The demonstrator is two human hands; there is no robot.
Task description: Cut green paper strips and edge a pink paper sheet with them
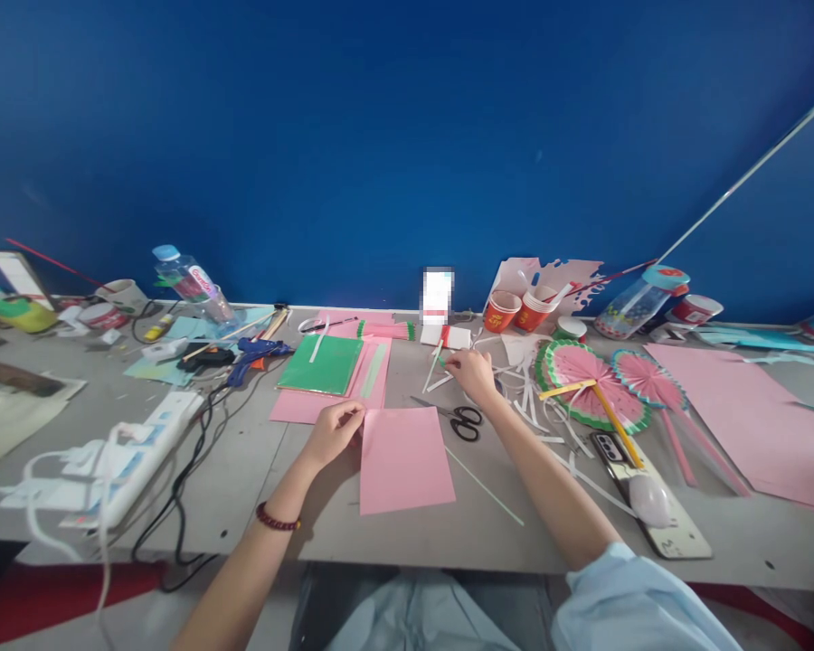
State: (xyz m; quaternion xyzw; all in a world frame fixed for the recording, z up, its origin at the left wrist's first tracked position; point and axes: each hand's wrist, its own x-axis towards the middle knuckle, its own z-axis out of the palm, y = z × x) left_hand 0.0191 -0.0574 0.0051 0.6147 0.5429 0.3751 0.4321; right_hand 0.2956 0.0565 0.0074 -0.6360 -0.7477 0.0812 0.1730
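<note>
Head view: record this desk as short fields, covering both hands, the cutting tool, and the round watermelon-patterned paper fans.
Left hand: touching upper-left corner of rectangular pink paper sheet
Right hand: at narrow pale-green strip; grip unclear
Cutting tool: black-handled metal scissors, handles between sheet and right forearm
Fans: larger green-rimmed fan, smaller teal-rimmed fan, both right of that forearm

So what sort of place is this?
It looks like a craft table, maybe in a workshop or classroom. You can tell from the pink paper, the scissors and the round watermelon-patterned fans.
</note>
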